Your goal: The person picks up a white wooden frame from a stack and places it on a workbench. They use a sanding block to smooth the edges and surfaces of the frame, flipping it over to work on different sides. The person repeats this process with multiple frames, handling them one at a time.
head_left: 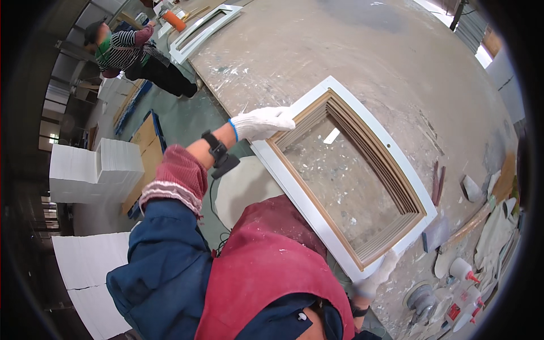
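A stack of white rectangular frames (396,148) with one bowed side and bare brown inner edges lies at the near edge of the worktable, its middle open to the tabletop. My left hand (264,122), in a white knitted glove, grips the upper left end of the stack, fingers over the top face and pressed together. At the opposite, lower right end, my right hand (381,275), also gloved, holds the frame's outer edge. Its fingers are partly hidden and slightly blurred.
The stained worktable (317,45) carries another white frame (204,31) at its far left. To the right lie a sander (420,300), red-tipped glue bottles (462,269) and a grey block (436,233). White panel stacks (85,170) stand left; a person (133,54) works at far left.
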Demonstrator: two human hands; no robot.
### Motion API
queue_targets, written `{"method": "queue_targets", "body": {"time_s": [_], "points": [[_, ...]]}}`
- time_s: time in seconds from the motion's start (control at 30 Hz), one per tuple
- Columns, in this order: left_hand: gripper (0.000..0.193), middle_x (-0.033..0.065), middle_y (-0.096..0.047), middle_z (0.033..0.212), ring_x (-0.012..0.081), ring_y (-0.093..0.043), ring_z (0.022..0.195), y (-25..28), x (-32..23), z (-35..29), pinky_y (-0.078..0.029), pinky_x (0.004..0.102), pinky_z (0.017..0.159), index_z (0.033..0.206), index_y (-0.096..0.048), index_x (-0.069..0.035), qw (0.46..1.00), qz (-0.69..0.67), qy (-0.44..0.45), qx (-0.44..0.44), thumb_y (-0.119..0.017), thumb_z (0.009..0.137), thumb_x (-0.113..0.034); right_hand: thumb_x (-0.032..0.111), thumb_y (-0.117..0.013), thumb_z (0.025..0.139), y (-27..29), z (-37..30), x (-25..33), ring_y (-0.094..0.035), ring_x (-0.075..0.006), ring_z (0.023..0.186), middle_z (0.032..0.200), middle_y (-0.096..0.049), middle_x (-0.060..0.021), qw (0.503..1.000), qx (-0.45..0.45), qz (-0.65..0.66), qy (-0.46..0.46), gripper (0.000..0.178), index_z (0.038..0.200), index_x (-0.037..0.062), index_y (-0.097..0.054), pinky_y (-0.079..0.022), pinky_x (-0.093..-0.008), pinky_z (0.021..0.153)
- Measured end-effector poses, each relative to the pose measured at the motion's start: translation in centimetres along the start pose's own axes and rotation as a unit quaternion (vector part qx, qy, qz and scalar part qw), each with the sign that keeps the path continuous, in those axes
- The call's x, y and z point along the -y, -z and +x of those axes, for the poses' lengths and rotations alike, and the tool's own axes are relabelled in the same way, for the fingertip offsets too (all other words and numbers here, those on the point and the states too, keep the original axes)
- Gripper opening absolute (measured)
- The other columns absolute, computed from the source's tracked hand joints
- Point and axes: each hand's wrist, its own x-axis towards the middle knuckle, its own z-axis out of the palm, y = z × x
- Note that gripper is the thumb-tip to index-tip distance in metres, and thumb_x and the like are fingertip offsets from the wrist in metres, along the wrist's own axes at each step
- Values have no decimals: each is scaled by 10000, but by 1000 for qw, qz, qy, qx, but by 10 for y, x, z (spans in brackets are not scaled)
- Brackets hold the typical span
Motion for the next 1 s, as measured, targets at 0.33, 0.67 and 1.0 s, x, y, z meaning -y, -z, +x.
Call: {"method": "queue_targets", "body": {"time_s": [0.33,0.67,1.0], "points": [[943,168,-576,1235,217,-555,1116,-40,76,-27,-427,319,961,1283,-480,94,895,-357,-212,-165,-265,890,-735,494,-324,996,-17,-16,-3,-284,-238,1367,1520,-240,-97,993,-27,46,102,689,1505,59,-163,-246,-379,1127],[862,128,-678,967,182,-624,891,-56,107,2,-483,293,831,1049,-634,81,833,-395,-208,-327,-259,929,-686,502,-303,1008,41,-14,-77,-305,-242,1351,1508,-272,-90,993,-89,19,75,682,1491,34,-186,-266,-372,1129],[542,104,-595,1210,199,-591,1022,9,95,-12,-475,326,912,1222,-554,54,952,-235,-156,-120,-335,1024,-399,479,-411,990,61,-11,-103,-446,-219,1197,1316,-452,-76,980,-115,-61,152,581,1375,46,-363,-361,-370,1050]]}}
